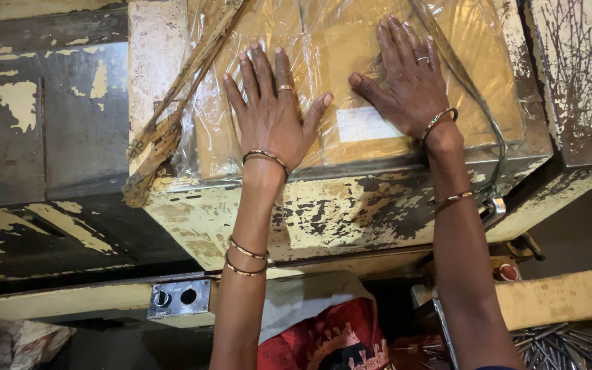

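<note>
My left hand and my right hand lie flat, fingers spread, on a clear plastic sheet that covers a brown cardboard box. The box sits in the top of an old cream-painted machine with chipped paint. A white label shows under the plastic between my hands. Both wrists wear thin metal bangles, and each hand has a ring. Neither hand grips anything.
A patterned strap hangs over the machine's left edge. A dark metal surface with flaking paint lies to the left. A small control plate with a knob sits below. A thin cable runs down the right side. Metal rods lie at bottom right.
</note>
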